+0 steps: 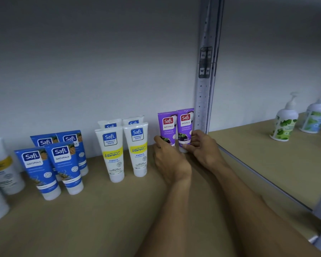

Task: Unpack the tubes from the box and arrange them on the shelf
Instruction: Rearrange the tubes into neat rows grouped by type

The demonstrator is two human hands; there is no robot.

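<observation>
The tan shelf (pixel 119 210) is stretching leftward from the perforated metal upright post (pixel 205 93), and a grey back panel (pixel 91 62) is rising behind it on that same side. Right of the post, a neighbouring shelf (pixel 258 164) is carrying two white pump bottles (pixel 284 123) with green and blue prints, well apart from the post. Farthest left of the post, at the picture's edge, pale containers (pixel 2 164) with a yellow band are standing, partly cut off. Nearer the post, four blue tubes (pixel 65 164) are standing cap-down in two rows of two. Nearer still, four white tubes (pixel 112 154) marked Vitamin C are standing the same way, two in front and two behind. Just left of the post, against the back panel, the left purple tube (pixel 168 124) and the right purple tube (pixel 186 121) are standing upright side by side, touching. The left hand (pixel 169 160) is curling its fingers round the lower part of the left purple tube. The right hand (pixel 202 151) is gripping the base of the right purple tube, the one closest to the post.
</observation>
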